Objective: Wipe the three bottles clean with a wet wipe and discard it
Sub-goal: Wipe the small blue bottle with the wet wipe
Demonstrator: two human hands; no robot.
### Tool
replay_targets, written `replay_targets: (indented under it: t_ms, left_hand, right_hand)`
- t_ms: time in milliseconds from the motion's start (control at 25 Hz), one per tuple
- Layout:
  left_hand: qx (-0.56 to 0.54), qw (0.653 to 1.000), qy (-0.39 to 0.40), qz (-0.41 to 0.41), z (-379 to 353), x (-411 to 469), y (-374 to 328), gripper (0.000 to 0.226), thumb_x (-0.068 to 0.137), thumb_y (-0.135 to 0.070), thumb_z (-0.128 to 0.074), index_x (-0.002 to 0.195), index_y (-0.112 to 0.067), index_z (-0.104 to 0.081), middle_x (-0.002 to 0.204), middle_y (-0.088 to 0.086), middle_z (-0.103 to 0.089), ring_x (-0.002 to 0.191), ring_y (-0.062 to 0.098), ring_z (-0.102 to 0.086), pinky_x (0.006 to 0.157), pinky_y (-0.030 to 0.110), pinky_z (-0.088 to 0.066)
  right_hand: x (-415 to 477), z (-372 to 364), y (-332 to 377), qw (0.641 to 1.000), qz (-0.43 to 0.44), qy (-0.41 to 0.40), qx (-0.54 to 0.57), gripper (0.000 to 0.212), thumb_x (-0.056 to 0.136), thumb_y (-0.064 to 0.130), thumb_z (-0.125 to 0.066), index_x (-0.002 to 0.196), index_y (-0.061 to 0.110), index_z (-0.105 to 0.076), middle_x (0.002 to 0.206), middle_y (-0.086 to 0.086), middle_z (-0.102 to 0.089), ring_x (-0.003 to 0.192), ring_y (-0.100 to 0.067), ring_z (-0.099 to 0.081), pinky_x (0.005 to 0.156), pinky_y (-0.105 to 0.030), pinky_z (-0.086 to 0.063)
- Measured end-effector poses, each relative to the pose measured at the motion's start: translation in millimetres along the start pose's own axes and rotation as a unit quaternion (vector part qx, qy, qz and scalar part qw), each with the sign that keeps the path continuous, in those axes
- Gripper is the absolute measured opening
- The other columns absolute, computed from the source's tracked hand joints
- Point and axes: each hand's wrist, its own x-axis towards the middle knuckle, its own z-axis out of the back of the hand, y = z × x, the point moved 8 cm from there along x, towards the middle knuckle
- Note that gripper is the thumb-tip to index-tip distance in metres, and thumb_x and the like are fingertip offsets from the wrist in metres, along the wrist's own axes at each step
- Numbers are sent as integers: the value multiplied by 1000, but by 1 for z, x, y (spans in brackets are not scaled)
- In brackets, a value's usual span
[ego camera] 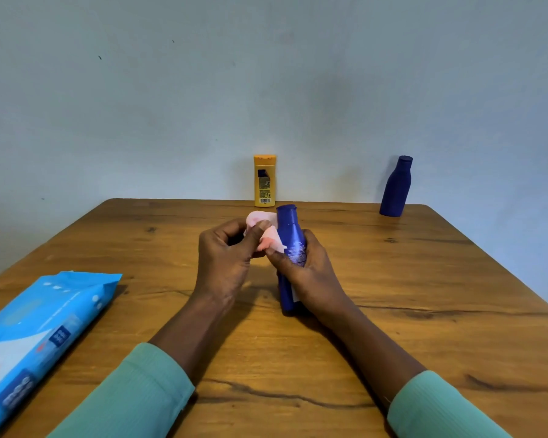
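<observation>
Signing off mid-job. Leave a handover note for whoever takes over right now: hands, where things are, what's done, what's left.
Left hand: pinches the pink wet wipe against the held blue bottle.
Right hand: grips that bottle, upright over the middle of the table.
Yellow bottle stands at the far edge, dark blue bottle at the far right corner. Wipe pack lies near left.
Done: wipe out, one bottle being wiped.
Left: finish it; whether the other two are wiped cannot be told. Discard the wipe; no bin in view.
</observation>
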Motion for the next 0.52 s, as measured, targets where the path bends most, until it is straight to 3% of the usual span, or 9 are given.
replay_targets:
  t_ms: [120, 240, 320, 400, 520]
  left_hand:
    - [123, 989, 13, -86, -1, -4, -5, 28, 99, -17, -69, 126, -21, -74, 118, -2, -77, 109, 13, -73, 85, 34, -64]
    - [225, 956, 68, -177, -13, -18, -15, 39, 98, -6, -68, 133, -22, -70, 137, -2, -68, 127, 8, -63, 97, 28, -60]
    - [284, 928, 140, -194, -21, -29, -14, 41, 96, -7, -70, 134, -24, -70, 145, -2, -63, 133, 6, -58, 102, 24, -56]
    - [321, 912, 166, -194, -8, -32, -19, 35, 95, -16, -71, 129, -22, -74, 138, -2, -67, 125, 6, -62, 94, 22, -59]
    - [428, 885, 49, -178, 53, -13, -30, 28, 94, -15, -74, 122, -16, -77, 121, 1, -74, 104, 12, -68, 82, 31, -62]
  right_hand:
    - [-2, -7, -3, 998, -23, 39, 41, 35, 99, 34, -67, 128, 26, -48, 116, -9, -65, 100, -25, -67, 88, -44, -58]
    - [-3, -10, -11, 986, -74, 49, 145, 32, 103, 24, -59, 132, 25, -45, 127, -16, -64, 113, -37, -68, 95, -58, -58]
    - [-1, -3, -14, 978, -86, 19, 189, 34, 105, 16, -54, 136, 24, -43, 131, -16, -64, 113, -32, -71, 94, -55, -60]
    - [-1, 2, -11, 974, -86, -6, 210, 39, 105, 12, -55, 139, 24, -42, 132, -13, -64, 113, -28, -71, 93, -53, -61]
    - [2, 6, 1, 983, -48, -29, 177, 46, 101, 14, -62, 140, 31, -45, 128, -7, -67, 113, -24, -71, 91, -51, -62]
